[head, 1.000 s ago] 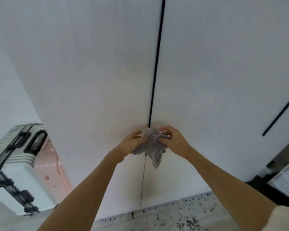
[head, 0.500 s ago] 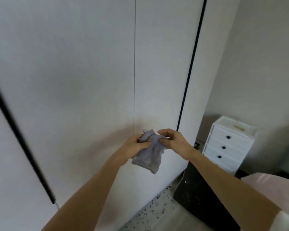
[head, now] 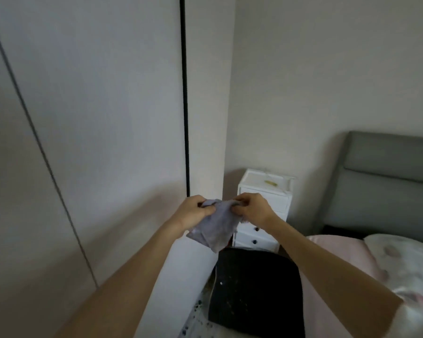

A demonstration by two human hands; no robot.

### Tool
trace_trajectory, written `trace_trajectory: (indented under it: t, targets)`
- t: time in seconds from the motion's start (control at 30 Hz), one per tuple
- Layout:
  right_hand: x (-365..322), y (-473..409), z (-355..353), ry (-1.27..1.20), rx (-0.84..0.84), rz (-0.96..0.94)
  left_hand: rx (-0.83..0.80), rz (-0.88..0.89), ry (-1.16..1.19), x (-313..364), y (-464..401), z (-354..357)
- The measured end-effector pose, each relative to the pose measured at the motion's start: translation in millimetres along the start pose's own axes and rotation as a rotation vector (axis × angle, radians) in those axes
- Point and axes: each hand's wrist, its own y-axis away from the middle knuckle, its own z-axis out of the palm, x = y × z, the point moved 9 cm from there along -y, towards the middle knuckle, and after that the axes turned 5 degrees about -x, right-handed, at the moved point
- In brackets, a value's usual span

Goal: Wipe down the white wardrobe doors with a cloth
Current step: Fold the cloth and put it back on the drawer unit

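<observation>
White wardrobe doors (head: 103,113) at left, tall flat panels split by a thin seam and a dark vertical gap; no cloth contact at this instant. Left hand (head: 193,212) raised in front of the door's right edge, fingers curled and pinching the upper left corner of the cloth (head: 216,225). Cloth: grey, limp, bunched, hanging in the air between both hands, clear of the door face; held thus probably for refolding or finding a fresh side before wiping. Right hand (head: 250,209) opposite, fingers likewise curled, gripping the upper right corner, so that the fabric is drawn out between the two grips. Behind and right: white drawer chest (head: 266,189), dark object on the floor (head: 254,289), grey headboard (head: 388,181), pink bedding (head: 388,259).
</observation>
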Motion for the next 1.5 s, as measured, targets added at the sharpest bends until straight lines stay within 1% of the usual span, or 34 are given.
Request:
trace_trajectory:
  t: [0.17,0.3,0.4,0.47,0.53,0.63,0.7,0.77,0.83,0.87,0.9,1.0,1.03,1.07,1.13,1.23,1.33,1.4,1.5]
  targets:
    - [44,-39,-58,-0.017,0.148,0.029,-0.064,0.039,-0.021,17,-79,36]
    - [85,-78,-98,-0.037,0.188,0.039,-0.116,0.087,0.017,35,-142,76]
    - [109,-111,-124,-0.067,0.188,0.002,-0.225,0.094,0.098,44,-186,111]
    - [126,-139,-144,-0.106,0.146,-0.033,-0.304,0.119,0.067,54,-221,139]
    - [138,-159,-158,-0.218,0.108,-0.06,-0.359,0.123,0.058,57,-247,158]
    - [163,-188,-178,-0.426,0.103,-0.057,-0.35,0.055,0.181,52,-288,175]
    - [185,-204,-186,-0.507,0.131,-0.021,-0.342,0.005,0.267,48,-309,184]
    - [209,-220,-194,-0.556,0.187,0.021,-0.322,-0.041,0.345,43,-332,193]
    - [243,-238,-192,-0.645,0.208,0.111,-0.298,-0.108,0.463,33,-357,205]
    - [256,-242,-185,-0.712,0.191,0.164,-0.288,-0.139,0.522,27,-364,210]
    - [272,-249,-172,-0.784,0.134,0.213,-0.285,-0.174,0.569,19,-374,217]
    - [305,-271,-118,-0.942,-0.184,0.296,-0.201,-0.299,0.68,-20,-411,228]
    - [315,-277,-103,-0.977,-0.261,0.331,-0.168,-0.343,0.691,-35,-423,229]
    - [327,-285,-95,-0.997,-0.278,0.388,-0.148,-0.389,0.691,-49,-438,231]
    - [353,-305,-91,-0.98,-0.216,0.492,-0.133,-0.448,0.69,-76,-467,235]
    - [392,-351,-97,-0.831,-0.084,0.58,-0.161,-0.506,0.674,-112,-518,243]
    - [417,-398,-100,-0.676,-0.017,0.638,-0.187,-0.545,0.6,-142,-567,249]
    - [431,-427,-104,-0.586,0.033,0.668,-0.186,-0.546,0.522,-153,-597,249]
    - [453,-467,-106,-0.533,0.112,0.662,-0.211,-0.511,0.405,-161,-639,252]
